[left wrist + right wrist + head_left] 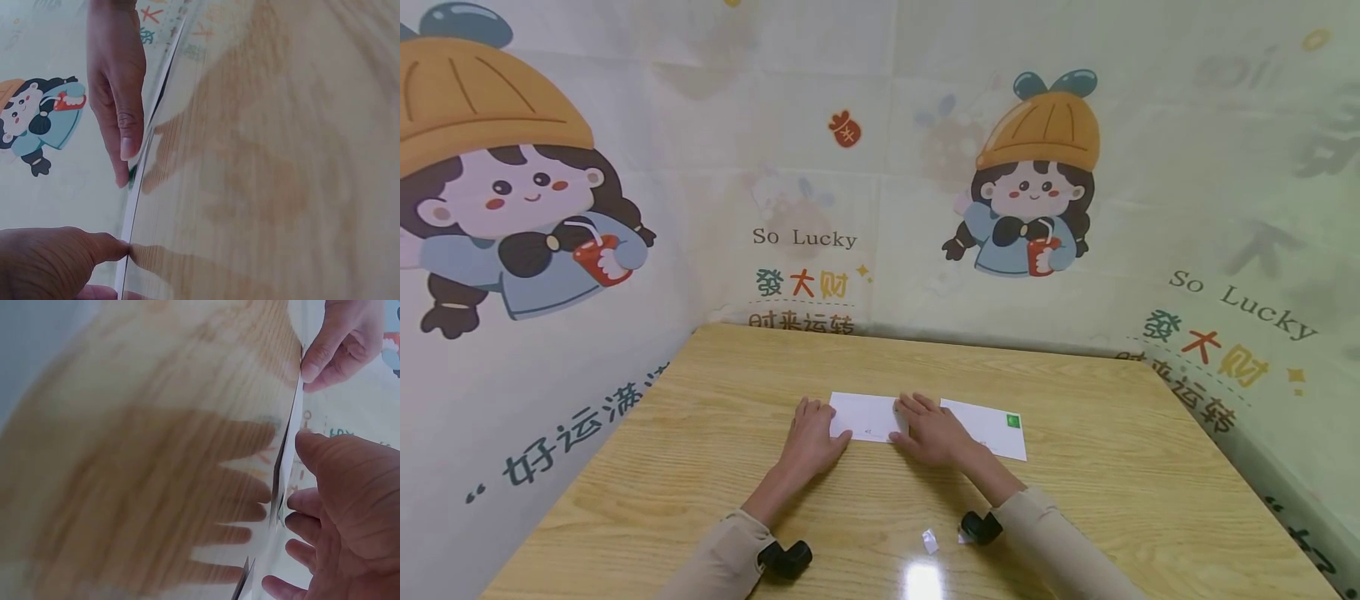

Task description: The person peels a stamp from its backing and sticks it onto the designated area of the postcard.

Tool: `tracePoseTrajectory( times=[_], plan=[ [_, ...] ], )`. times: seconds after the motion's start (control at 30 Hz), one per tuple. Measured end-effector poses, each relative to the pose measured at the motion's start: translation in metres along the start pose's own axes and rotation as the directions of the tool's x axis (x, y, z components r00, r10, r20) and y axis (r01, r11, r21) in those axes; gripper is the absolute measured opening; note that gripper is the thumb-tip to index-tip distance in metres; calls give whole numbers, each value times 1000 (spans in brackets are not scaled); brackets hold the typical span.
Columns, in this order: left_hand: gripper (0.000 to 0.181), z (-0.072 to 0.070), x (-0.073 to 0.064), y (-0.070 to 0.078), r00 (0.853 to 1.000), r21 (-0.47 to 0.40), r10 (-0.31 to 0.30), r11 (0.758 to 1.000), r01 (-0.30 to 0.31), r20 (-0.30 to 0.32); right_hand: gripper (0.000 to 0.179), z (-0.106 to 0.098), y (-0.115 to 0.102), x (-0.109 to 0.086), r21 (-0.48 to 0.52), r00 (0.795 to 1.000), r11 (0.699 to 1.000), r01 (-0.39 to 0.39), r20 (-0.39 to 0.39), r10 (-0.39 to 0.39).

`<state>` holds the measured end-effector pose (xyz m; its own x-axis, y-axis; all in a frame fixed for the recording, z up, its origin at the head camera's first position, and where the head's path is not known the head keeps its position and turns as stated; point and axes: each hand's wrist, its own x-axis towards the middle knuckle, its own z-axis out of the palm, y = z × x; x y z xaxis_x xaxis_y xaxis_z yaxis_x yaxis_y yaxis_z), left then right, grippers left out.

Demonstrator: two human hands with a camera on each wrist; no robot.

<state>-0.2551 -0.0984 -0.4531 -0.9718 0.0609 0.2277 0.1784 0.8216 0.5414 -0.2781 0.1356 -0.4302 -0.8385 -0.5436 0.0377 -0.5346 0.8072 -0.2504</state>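
Observation:
Two white envelopes lie on the wooden table in the head view. My left hand (pixel 814 433) rests at the left end of the left envelope (pixel 863 415), thumb at its near edge and fingers by its left side. My right hand (pixel 934 432) lies flat over that envelope's right end, fingers fairly straight, covering part of it. A dark green patch (pixel 132 175) shows by the right fingertips in the left wrist view. The right envelope (pixel 977 422), with a green stamp (pixel 1013 421) at its far right corner, is partly hidden behind my right hand and wrist.
Two small white scraps lie near the front of the wooden table (pixel 700 467); one scrap (pixel 930 542) is in plain sight, the other partly behind the right wrist camera (pixel 980 527). A printed cloth backdrop (pixel 895 192) surrounds the table at the back and sides.

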Motion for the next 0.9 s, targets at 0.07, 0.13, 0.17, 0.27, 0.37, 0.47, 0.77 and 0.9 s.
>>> tracePoseTrajectory(
  times=[0.07,0.13,0.17,0.27,0.37,0.47,0.77,0.9],
  plan=[
    [45,0,0,0,1000,4,0,1000,0,2,59,0,-1,0,4,1000,1000,5,10,-6],
    [45,-1,0,-1,1000,5,1,1000,-1,2,60,0,-1,0,4,1000,1000,6,22,-6],
    [45,-1,0,0,1000,3,1,1000,-1,2,60,0,-2,0,3,1000,1000,6,26,-6],
    [44,-1,1,-1,1000,4,4,1000,-4,-1,60,1,-2,1,-10,999,1000,0,44,0],
    [43,-1,1,-1,1000,11,13,1000,-13,-7,60,2,-1,1,-15,999,1000,2,54,-1],
    [42,0,1,-2,1000,20,26,999,-26,-15,60,3,0,3,-13,998,1000,5,61,-4],
    [42,-1,2,-3,999,11,34,999,-34,-20,60,3,3,4,-16,997,1000,-20,79,21],
    [42,-1,2,-5,999,6,36,999,-36,-11,60,5,4,5,-11,995,1000,-20,96,21]
  ],
)
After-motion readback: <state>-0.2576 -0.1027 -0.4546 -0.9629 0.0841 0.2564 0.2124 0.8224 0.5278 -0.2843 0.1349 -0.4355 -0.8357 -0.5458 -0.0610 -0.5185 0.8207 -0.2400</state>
